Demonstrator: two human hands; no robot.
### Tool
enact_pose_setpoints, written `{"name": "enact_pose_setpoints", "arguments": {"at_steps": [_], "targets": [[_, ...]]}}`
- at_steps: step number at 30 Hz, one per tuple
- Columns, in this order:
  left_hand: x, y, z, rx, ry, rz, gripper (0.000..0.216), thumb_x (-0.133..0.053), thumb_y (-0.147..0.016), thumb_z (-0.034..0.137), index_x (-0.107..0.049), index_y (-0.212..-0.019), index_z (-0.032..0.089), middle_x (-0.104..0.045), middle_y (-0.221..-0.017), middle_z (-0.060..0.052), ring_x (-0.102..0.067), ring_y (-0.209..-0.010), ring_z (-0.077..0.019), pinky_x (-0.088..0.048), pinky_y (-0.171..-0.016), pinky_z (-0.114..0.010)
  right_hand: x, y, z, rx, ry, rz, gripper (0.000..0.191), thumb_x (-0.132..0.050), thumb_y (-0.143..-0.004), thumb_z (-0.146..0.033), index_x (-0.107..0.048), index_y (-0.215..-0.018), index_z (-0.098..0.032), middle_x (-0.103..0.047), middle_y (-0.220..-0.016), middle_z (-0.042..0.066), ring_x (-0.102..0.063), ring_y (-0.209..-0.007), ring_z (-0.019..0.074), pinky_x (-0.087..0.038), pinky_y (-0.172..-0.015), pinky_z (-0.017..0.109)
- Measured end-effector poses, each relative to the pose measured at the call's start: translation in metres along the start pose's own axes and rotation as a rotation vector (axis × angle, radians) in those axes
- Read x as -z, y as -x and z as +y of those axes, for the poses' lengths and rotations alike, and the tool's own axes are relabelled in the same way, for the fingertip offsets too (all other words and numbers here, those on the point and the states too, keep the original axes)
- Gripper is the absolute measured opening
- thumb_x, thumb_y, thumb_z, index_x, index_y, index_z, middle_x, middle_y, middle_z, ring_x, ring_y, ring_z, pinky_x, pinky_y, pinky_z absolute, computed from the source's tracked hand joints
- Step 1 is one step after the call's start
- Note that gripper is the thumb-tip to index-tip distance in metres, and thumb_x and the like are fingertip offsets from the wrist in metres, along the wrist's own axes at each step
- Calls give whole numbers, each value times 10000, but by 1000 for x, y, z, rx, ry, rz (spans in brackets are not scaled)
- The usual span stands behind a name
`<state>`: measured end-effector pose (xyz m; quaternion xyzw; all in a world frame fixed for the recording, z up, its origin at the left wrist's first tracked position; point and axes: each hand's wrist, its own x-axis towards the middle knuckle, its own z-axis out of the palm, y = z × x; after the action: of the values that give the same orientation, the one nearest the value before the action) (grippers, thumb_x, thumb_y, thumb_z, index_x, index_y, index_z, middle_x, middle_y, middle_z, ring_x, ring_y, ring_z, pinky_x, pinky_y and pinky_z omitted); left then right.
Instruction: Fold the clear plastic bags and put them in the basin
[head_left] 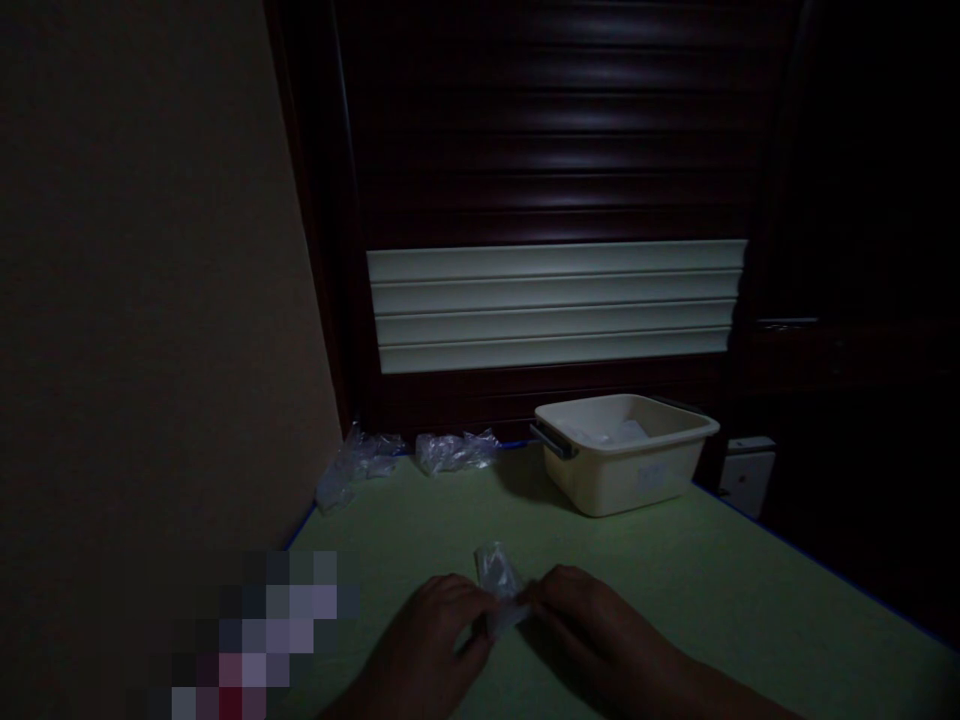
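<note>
The dim room's flat green, blue-edged surface [405,525] supports a small clear crinkled plastic bag [496,568], nearer than a rectangular cream plastic tub [622,485]. Left hand [435,640] and right hand [600,625] pinch its opposite sides. Judged light, limp and slippery; best held by its edges.

Left hand [441,628] and right hand [589,615] nearly meet, fingers bent.
</note>
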<state>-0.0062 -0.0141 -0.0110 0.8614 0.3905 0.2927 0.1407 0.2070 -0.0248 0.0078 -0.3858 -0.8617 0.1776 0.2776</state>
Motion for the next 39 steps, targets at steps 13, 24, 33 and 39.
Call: {"name": "enact_pose_setpoints", "arguments": {"at_steps": [13,24,33,39], "targets": [[-1,-3,-2,176,124,33,237,-600,-763,82,-699,-927,222,-677,-906,-23,-623,-862,-181,-462,-787,-253,-2,0,3,-24,-11,-33,205,-541,-861,-312,-656,-919,-153,-659,-851,87,-578,-787,204,-425,-712,302],[-2,-3,-2,173,152,1,102,-572,-799,125,-640,-741,176,-616,-792,-9,-590,-778,-156,-427,-714,-216,-5,-3,1,-122,-194,-13,259,-433,-882,-265,-635,-795,-128,-637,-723,55,-542,-640,145,-383,-578,232],[-4,-2,0,272,262,12,161,-495,-849,211,-651,-884,188,-670,-790,-10,-613,-760,-173,-442,-681,-234,-8,-4,2,-158,-422,11,194,-494,-845,-313,-573,-887,-141,-587,-682,13,-482,-581,124,-362,-521,225],[-6,-1,-1,273,122,82,297,-476,-842,161,-583,-1116,204,-635,-740,-4,-596,-754,-191,-436,-718,-281,-10,-3,4,-143,-332,44,115,-506,-852,-254,-556,-894,-159,-597,-745,20,-523,-645,133,-404,-566,228]]}}
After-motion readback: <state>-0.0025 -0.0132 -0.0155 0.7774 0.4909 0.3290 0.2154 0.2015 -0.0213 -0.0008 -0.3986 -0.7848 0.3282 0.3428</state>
